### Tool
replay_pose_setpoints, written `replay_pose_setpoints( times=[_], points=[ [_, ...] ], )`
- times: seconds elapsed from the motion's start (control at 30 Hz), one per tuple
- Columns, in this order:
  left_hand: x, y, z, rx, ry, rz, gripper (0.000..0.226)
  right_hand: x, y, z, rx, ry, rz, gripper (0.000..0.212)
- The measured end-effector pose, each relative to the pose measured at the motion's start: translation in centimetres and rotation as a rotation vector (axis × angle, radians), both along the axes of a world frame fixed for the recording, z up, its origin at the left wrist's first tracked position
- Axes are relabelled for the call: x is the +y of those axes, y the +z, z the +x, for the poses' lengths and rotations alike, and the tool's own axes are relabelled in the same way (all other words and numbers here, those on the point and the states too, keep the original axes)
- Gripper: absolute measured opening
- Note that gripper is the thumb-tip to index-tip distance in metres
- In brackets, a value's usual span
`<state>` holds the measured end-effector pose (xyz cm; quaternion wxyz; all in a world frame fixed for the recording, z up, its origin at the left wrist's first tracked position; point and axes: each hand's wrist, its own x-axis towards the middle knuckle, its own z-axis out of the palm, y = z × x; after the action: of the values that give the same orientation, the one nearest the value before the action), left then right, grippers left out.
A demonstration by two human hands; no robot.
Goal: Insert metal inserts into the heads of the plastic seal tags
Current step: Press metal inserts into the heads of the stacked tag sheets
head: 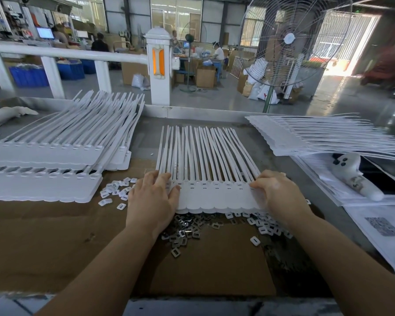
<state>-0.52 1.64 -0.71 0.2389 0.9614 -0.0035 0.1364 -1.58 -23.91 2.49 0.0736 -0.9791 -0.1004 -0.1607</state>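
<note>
A white strip of joined plastic seal tags (214, 197) lies in front of me on brown cardboard, its long tails fanning away from me. My left hand (153, 199) rests flat on the strip's left end, fingers spread over the heads. At the strip's right end, my right hand (276, 195) has its fingers curled over the heads; whether it pinches anything is hidden. A heap of small metal inserts (187, 231) lies just below the strip between my wrists. White plastic caps (265, 226) are scattered to the right of the heap.
Stacked tag strips (43, 160) fill the left of the table, with more white caps (116, 192) beside them. Another stack (317, 137) lies at the right, above paper sheets (379, 229) and a white glove (354, 176). A white railing and a floor fan stand beyond the table.
</note>
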Motion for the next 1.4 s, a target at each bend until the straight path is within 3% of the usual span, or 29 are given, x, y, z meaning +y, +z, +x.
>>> replay_pose_setpoints(
  times=[0.27, 0.53, 0.8, 1.13, 1.2, 1.3, 1.4],
  points=[
    [-0.1, 0.1, -0.1, -0.01, 0.001, -0.003, 0.051, -0.3, 0.5, -0.1, 0.022, -0.012, 0.118, 0.038],
    [0.0, 0.0, 0.0, -0.001, 0.005, 0.004, 0.05, 0.0, 1.2, -3.0, 0.013, 0.077, 0.259, 0.02],
    [-0.1, 0.1, -0.1, 0.004, 0.01, -0.007, 0.05, 0.3, 2.5, -5.6, 0.321, 0.293, 0.188, 0.009],
    [-0.1, 0.1, -0.2, 0.003, 0.009, -0.008, 0.05, 1.1, 2.2, -5.7, 0.403, 0.2, 0.115, 0.006],
    [-0.1, 0.1, -0.2, -0.003, 0.009, -0.007, 0.05, 1.0, 2.2, -5.6, 0.406, 0.201, 0.127, 0.018],
    [-0.1, 0.1, -0.2, -0.012, 0.008, -0.014, 0.05, 0.8, 2.2, -5.4, 0.353, 0.177, 0.242, 0.024],
    [-0.1, 0.1, -0.2, -0.013, 0.009, -0.013, 0.049, 0.3, 2.1, -4.7, 0.213, 0.115, 0.484, 0.018]
  ],
)
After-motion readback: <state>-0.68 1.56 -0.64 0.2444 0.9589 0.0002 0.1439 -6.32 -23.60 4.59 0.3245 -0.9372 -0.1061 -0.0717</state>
